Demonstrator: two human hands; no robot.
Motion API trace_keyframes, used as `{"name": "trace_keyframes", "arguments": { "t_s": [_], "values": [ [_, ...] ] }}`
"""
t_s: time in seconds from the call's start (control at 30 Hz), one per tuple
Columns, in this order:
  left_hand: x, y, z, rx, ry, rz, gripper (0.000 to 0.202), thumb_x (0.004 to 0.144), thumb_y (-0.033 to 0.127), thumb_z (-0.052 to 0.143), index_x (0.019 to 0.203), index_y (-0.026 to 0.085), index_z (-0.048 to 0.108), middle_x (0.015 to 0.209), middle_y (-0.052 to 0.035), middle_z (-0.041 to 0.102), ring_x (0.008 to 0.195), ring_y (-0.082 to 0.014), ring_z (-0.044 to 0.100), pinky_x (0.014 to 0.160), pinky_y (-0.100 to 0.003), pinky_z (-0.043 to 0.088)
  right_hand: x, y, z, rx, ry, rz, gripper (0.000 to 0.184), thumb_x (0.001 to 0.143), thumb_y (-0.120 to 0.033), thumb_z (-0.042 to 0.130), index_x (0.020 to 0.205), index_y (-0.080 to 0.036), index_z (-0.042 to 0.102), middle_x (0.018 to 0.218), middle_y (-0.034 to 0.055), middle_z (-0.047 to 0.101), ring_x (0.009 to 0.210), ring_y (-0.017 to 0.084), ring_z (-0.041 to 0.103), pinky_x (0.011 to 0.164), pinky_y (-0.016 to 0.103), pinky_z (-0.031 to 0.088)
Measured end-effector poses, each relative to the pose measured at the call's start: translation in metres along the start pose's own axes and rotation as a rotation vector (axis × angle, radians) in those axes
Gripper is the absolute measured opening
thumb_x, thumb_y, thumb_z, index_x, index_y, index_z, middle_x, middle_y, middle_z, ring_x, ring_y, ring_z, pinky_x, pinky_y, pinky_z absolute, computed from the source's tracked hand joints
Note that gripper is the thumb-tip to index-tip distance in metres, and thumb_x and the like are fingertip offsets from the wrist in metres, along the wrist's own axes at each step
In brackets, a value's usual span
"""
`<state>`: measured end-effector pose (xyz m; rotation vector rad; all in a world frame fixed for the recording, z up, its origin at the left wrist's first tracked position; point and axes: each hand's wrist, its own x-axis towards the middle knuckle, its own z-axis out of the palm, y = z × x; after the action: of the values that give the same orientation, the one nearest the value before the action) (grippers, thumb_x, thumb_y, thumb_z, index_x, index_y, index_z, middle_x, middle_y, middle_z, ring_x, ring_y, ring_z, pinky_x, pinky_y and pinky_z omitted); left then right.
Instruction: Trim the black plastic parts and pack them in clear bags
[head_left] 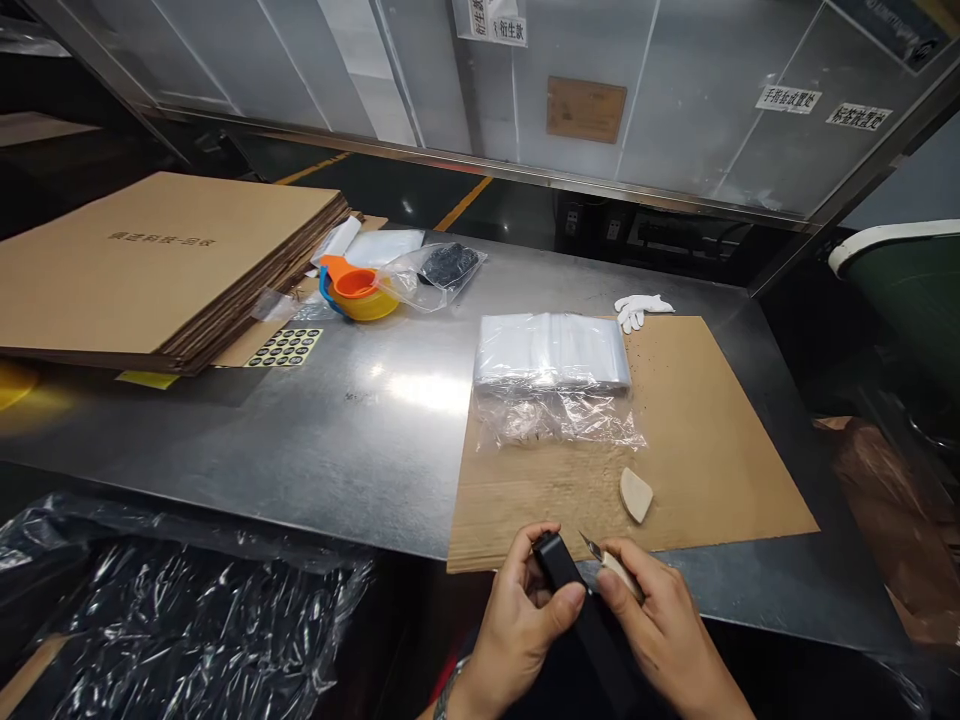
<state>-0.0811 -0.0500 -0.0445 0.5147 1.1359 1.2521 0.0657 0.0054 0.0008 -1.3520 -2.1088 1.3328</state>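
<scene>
My left hand is closed round a long black bar-shaped object at the near edge of the table. Beside it, my right hand grips a small knife with a pale handle, its blade tip pointing up and left towards the black object. Both hands hover over the front edge of a brown cardboard sheet. A pale wedge-shaped piece lies on the cardboard just beyond my right hand.
A stack of clear plastic bags and a crumpled bag lie on the cardboard. A white glove is behind them. Flattened cartons stack at the left, with orange and yellow cups, a sticker sheet and black plastic wrap.
</scene>
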Motion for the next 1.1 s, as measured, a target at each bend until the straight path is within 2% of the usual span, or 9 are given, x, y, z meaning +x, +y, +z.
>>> {"name": "trace_keyframes", "arguments": {
  "t_s": [0.17, 0.3, 0.47, 0.57, 0.67, 0.87, 0.97, 1.03, 1.1],
  "values": [
    [-0.005, 0.005, 0.000, 0.012, -0.138, -0.017, 0.056, 0.068, 0.033, 0.072, 0.115, 0.023, 0.043, 0.102, -0.0087, 0.062, 0.090, -0.0204, 0.058, 0.076, -0.028, 0.043, 0.021, 0.007, 0.009, 0.221, -0.056, 0.079, 0.031, 0.083, -0.049, 0.050, 0.081, -0.019, 0.053, 0.061, -0.0048, 0.049, 0.055, 0.010, 0.044, 0.052, 0.020, 0.033],
    [-0.005, 0.009, -0.001, -0.045, -0.241, -0.009, 0.061, 0.065, 0.046, 0.072, 0.114, 0.020, 0.045, 0.080, -0.0061, 0.065, 0.070, -0.0158, 0.057, 0.064, -0.025, 0.042, 0.035, 0.022, 0.017, 0.334, 0.084, 0.139, 0.032, 0.086, -0.047, 0.045, 0.069, -0.019, 0.044, 0.058, -0.0067, 0.035, 0.053, 0.009, 0.034, 0.052, 0.021, 0.031],
    [-0.002, 0.012, 0.001, -0.250, -0.287, -0.122, 0.061, 0.067, 0.057, 0.064, 0.111, 0.019, 0.045, 0.070, -0.0063, 0.065, 0.056, -0.0153, 0.058, 0.054, -0.026, 0.041, 0.033, 0.032, 0.014, 0.309, 0.084, 0.156, 0.033, 0.087, -0.049, 0.043, 0.072, -0.019, 0.044, 0.055, -0.0074, 0.033, 0.048, 0.008, 0.031, 0.046, 0.020, 0.031],
    [-0.002, 0.013, 0.001, -0.292, -0.238, -0.156, 0.061, 0.067, 0.057, 0.065, 0.109, 0.018, 0.045, 0.071, -0.0071, 0.066, 0.055, -0.0161, 0.059, 0.053, -0.025, 0.042, 0.030, 0.049, 0.004, 0.029, 0.196, 0.122, 0.036, 0.088, -0.051, 0.038, 0.076, -0.019, 0.049, 0.060, -0.0040, 0.047, 0.054, 0.011, 0.045, 0.051, 0.021, 0.038],
    [-0.001, 0.013, 0.001, -0.311, -0.145, -0.182, 0.058, 0.068, 0.054, 0.065, 0.109, 0.018, 0.046, 0.071, -0.0070, 0.067, 0.056, -0.0154, 0.060, 0.053, -0.025, 0.043, 0.027, 0.081, -0.009, -0.222, 0.360, 0.169, 0.034, 0.087, -0.050, 0.039, 0.088, -0.020, 0.055, 0.070, 0.0003, 0.058, 0.062, 0.016, 0.054, 0.056, 0.026, 0.042],
    [0.014, 0.006, 0.008, -0.502, 0.219, -0.287, 0.037, 0.076, 0.037, 0.065, 0.101, 0.016, 0.050, 0.082, -0.0069, 0.068, 0.069, -0.0170, 0.065, 0.060, -0.027, 0.052, 0.031, 0.137, -0.030, -0.558, 0.657, 0.210, 0.035, 0.087, -0.031, 0.035, 0.101, -0.010, 0.058, 0.087, 0.0177, 0.056, 0.084, 0.032, 0.051, 0.072, 0.046, 0.039],
    [0.024, 0.003, 0.011, -0.678, 0.344, -0.400, 0.031, 0.082, 0.031, 0.059, 0.104, 0.011, 0.050, 0.091, -0.0129, 0.067, 0.073, -0.0176, 0.067, 0.065, -0.027, 0.055, 0.032, 0.138, -0.031, -0.655, 0.727, 0.172, 0.036, 0.088, -0.028, 0.034, 0.105, -0.009, 0.060, 0.092, 0.0205, 0.055, 0.090, 0.035, 0.047, 0.076, 0.052, 0.036],
    [0.028, 0.002, 0.012, -0.754, 0.367, -0.460, 0.035, 0.083, 0.031, 0.057, 0.108, 0.008, 0.048, 0.086, -0.0161, 0.067, 0.070, -0.0187, 0.068, 0.067, -0.027, 0.056, 0.032, 0.129, -0.026, -0.672, 0.744, 0.101, 0.036, 0.089, -0.033, 0.037, 0.109, -0.012, 0.058, 0.099, 0.0196, 0.055, 0.095, 0.036, 0.046, 0.078, 0.055, 0.036],
    [0.031, 0.002, 0.014, -0.813, 0.357, -0.513, 0.041, 0.084, 0.032, 0.056, 0.110, 0.002, 0.046, 0.079, -0.0180, 0.066, 0.070, -0.0209, 0.069, 0.067, -0.027, 0.056, 0.032, 0.115, -0.015, -0.581, 0.651, -0.056, 0.038, 0.090, -0.037, 0.039, 0.117, -0.014, 0.052, 0.107, 0.0167, 0.055, 0.102, 0.033, 0.048, 0.082, 0.051, 0.039]
  ]
}}
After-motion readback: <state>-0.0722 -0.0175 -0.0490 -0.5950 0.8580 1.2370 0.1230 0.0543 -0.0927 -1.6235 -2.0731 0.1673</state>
